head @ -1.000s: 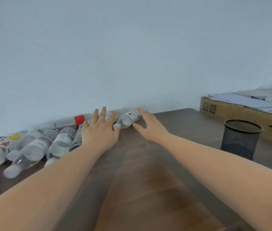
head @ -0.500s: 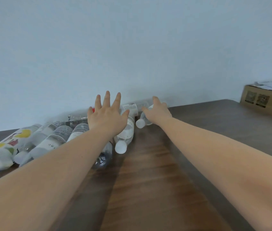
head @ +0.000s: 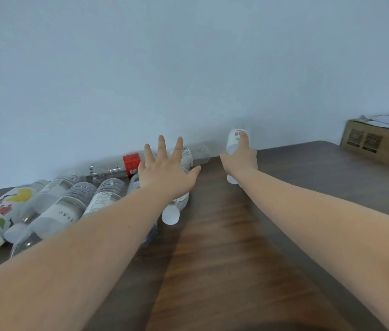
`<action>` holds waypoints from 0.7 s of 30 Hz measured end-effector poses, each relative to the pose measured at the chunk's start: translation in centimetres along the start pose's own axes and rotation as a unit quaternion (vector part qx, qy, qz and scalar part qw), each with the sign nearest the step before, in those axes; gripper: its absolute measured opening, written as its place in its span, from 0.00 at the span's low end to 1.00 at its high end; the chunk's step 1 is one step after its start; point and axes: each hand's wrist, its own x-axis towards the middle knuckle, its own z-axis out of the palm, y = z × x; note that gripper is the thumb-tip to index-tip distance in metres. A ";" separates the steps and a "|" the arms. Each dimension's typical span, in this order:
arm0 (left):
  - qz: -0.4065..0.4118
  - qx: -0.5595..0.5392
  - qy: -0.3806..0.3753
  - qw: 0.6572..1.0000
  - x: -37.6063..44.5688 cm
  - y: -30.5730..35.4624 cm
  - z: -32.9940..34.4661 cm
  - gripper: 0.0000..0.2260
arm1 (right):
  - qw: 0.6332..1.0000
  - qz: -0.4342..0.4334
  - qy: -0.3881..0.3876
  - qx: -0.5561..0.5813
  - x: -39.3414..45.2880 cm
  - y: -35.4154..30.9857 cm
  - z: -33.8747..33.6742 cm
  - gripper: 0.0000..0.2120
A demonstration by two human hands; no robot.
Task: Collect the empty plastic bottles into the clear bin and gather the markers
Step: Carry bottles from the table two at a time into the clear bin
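Right hand [head: 240, 161] fingers [head: 244, 139] wrap the small bottle [head: 236, 139], cap down.

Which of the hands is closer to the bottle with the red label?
Left. The left hand hovers spread just in front of the red-label bottle; the right hand is off to its right, gripping a small bottle.

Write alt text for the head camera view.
The right hand grips a small clear plastic bottle nearly upright above a dark wooden table, while the open left hand reaches over a row of empty bottles lying along the wall. A cardboard box sits far right.
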 end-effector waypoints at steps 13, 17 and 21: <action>0.010 0.052 -0.079 0.996 -1.8 2.5 2.6 0.41 | 0.978 -0.183 0.073 0.063 -3.0 0.1 -7.3 0.33; -0.010 0.055 -0.074 0.996 -2.4 2.8 2.1 0.35 | 0.975 -0.196 0.083 0.069 -3.6 0.3 -9.1 0.33; -0.002 -0.010 -0.015 1.000 -2.7 3.3 0.8 0.26 | 0.971 -0.204 0.103 0.072 -3.8 0.4 -10.9 0.32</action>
